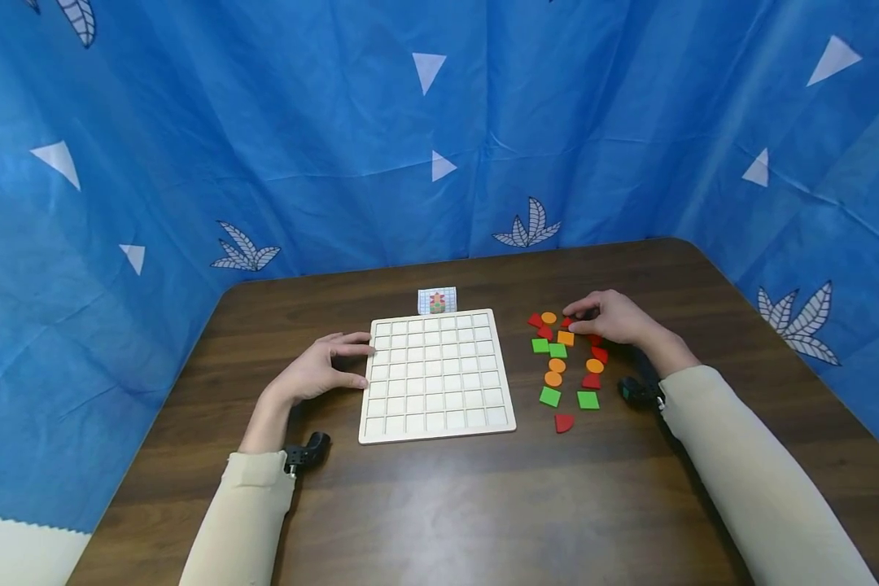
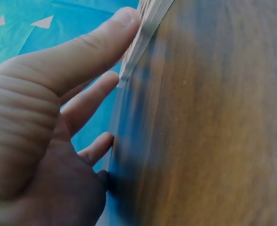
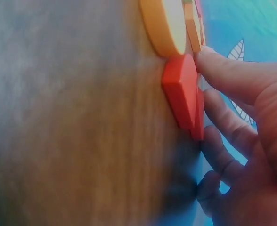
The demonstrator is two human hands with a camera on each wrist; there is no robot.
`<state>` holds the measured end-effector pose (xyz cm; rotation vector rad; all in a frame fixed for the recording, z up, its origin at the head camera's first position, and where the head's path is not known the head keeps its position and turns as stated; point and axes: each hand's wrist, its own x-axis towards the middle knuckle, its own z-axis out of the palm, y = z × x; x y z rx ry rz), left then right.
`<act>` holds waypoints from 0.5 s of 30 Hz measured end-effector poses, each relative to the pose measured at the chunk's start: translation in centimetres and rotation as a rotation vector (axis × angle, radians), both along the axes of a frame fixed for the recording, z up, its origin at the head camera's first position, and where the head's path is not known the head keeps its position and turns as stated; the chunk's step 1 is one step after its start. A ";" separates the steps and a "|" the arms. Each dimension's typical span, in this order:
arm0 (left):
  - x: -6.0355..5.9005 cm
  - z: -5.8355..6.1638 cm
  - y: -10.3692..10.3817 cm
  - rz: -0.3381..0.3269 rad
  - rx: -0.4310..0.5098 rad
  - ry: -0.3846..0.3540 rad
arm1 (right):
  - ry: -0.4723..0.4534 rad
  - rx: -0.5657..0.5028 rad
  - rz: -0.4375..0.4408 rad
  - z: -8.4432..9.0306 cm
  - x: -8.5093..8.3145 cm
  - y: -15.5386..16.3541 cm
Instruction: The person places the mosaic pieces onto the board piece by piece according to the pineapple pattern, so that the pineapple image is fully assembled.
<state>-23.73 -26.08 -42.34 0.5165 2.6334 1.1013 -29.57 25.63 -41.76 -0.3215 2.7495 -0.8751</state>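
Note:
A pale wooden grid board (image 1: 436, 376) lies flat in the middle of the dark table. My left hand (image 1: 322, 368) rests against its left edge with straight fingers, and the thumb (image 2: 105, 42) touches the board's rim (image 2: 145, 28). To the right lies a scatter of flat red, orange and green pieces (image 1: 567, 366). My right hand (image 1: 606, 317) arches over the far end of that scatter. Its thumb (image 3: 218, 63) and fingertips pinch a red piece (image 3: 181, 89) that sits on the table beside an orange disc (image 3: 164, 26).
A small patterned card (image 1: 437, 300) stands just behind the board. A lone red piece (image 1: 564, 422) lies nearest me. Blue cloth walls (image 1: 439, 122) close in the table's back and sides. The brown table (image 1: 439, 505) extends toward me.

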 end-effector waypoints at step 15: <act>0.2 0.0 0.6 0.008 -0.049 0.026 | 0.036 0.140 0.035 0.5 0.4 -1.0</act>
